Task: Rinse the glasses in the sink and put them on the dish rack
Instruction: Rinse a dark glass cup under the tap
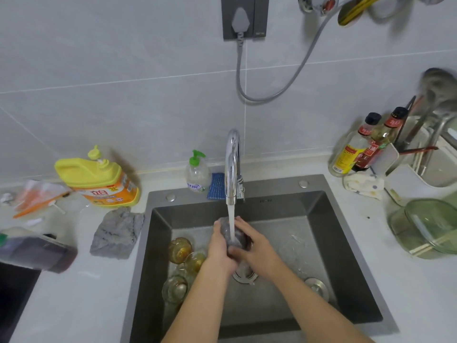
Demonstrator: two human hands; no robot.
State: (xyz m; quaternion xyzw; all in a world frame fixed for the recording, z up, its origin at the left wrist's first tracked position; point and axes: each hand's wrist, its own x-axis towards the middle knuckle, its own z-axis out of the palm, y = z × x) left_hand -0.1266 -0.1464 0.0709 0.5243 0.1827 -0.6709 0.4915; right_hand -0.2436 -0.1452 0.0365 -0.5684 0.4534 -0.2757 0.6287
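glass [241, 240] seemingly tilted, left hand [220, 247], right hand [256, 247]

Yellow detergent jug [99, 179] is set on the counter [74, 280] back left, grey rag [116, 233] laid just in front of it. Green-pump soap bottle [197, 174] and blue sponge [216, 185] are placed side by side at the wall. Two sauce bottles [351, 149] are stood back right, white cloth [363, 185] bunched beside them. Grey cable [238, 68] is plugged into wall socket [244, 17]. Green glass dish [432, 226] is seen far right.
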